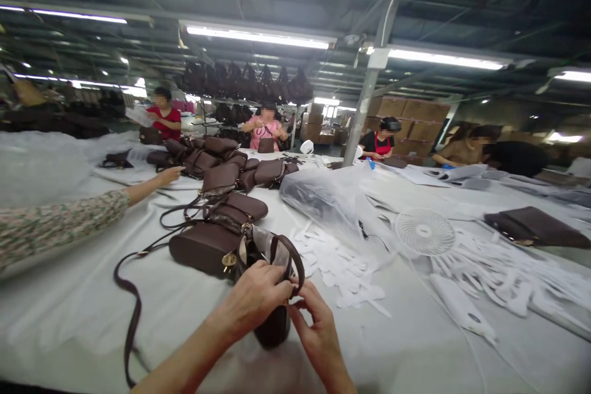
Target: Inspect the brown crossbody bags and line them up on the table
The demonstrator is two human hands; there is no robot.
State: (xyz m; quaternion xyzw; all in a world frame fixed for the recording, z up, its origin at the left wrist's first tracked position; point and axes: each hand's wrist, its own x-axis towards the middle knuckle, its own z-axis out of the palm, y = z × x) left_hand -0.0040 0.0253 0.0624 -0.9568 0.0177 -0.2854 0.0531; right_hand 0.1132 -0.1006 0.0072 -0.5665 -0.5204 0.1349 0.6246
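Observation:
A small dark brown handbag (273,331) stands on the white-covered table in front of me, its short carry handle (295,258) arched over the top. Pale lining shows in its opening, and a round gold charm (228,260) hangs at its left. My left hand (258,292) is closed on the upper edge of the bag. With fingers pinched, my right hand (318,323) grips the bag's right side, near the base of the handle. What lies between the fingertips is too small to make out. Another brown bag (203,246) lies just behind, with a long strap (132,295) trailing left.
A pile of brown bags (221,175) lies beyond, where a co-worker's hand (170,176) reaches in from the left. To the right are clear plastic (323,194), white cut scraps (341,265), a white fan (425,231) and a flat brown bag (538,226). Several people work across the table.

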